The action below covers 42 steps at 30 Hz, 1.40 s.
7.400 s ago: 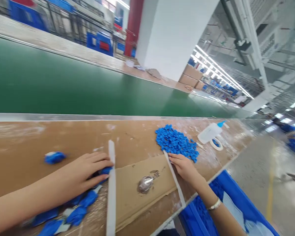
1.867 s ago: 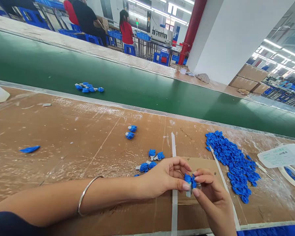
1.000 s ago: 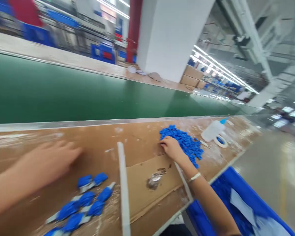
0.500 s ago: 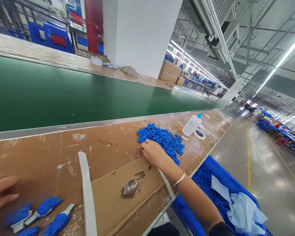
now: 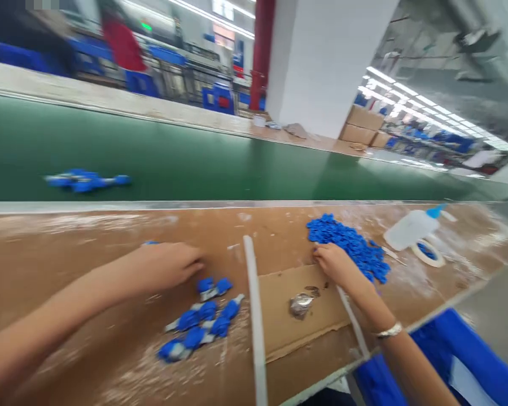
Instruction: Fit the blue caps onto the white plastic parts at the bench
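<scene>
My left hand [image 5: 180, 262] hovers over the brown table with its fingers drawn together, slightly blurred; whatever may be in them is hidden. Below it lie several blue-and-grey pieces [image 5: 195, 337], with a small one [image 5: 211, 287] nearest the fingers. A bit of blue [image 5: 151, 242] shows behind the left wrist. My right hand [image 5: 332, 260] is at the left edge of a heap of small blue parts [image 5: 351, 242], its fingertips pinched together; I cannot make out what is between them. Left of the right forearm, a shiny rounded lump [image 5: 300, 305] rests on a cardboard sheet [image 5: 279, 338].
White strips [image 5: 255, 321] flank the cardboard. A white bottle with blue tip [image 5: 410, 228] lies beside a tape roll [image 5: 427, 254]. A green conveyor belt [image 5: 195, 163] runs behind, carrying a blue cluster [image 5: 87, 180]. A blue bin [image 5: 457, 349] stands below the table's right edge.
The view has swung left. My left hand has come in over the table and its fingers have drawn together. My right hand stays at the heap. A blue cluster now shows on the belt.
</scene>
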Each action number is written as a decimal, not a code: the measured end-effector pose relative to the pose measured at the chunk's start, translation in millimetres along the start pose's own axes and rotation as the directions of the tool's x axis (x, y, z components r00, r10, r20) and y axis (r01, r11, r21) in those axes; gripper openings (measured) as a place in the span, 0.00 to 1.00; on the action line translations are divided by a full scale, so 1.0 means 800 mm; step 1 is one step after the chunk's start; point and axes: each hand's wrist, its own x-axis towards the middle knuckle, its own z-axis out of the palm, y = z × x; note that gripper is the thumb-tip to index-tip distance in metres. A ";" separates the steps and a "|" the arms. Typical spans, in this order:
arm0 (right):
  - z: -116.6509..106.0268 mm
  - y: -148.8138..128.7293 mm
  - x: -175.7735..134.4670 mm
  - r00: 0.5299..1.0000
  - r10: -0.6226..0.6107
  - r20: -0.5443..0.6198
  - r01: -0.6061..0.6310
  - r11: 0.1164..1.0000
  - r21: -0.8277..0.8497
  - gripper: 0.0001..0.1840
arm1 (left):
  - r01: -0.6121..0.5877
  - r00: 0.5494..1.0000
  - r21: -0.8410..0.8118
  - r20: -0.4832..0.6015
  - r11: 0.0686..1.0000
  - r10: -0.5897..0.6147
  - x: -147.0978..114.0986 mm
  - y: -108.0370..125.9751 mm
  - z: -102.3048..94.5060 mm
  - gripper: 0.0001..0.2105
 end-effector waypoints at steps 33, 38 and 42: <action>0.001 -0.130 -0.087 0.938 0.313 -0.150 0.158 0.000 0.987 0.14 | 0.073 0.912 -0.997 0.061 -0.014 0.407 -0.037 0.141 0.038 0.22; 0.007 -0.158 -0.079 0.949 0.307 -0.071 0.136 -0.195 0.971 0.15 | 0.066 0.891 -0.987 -0.008 -0.148 0.455 -0.045 0.150 0.052 0.25; 0.010 -0.166 -0.074 0.950 0.300 -0.088 0.145 -0.171 0.975 0.15 | 0.043 0.886 -0.983 -0.046 -0.179 0.462 -0.043 0.147 0.052 0.25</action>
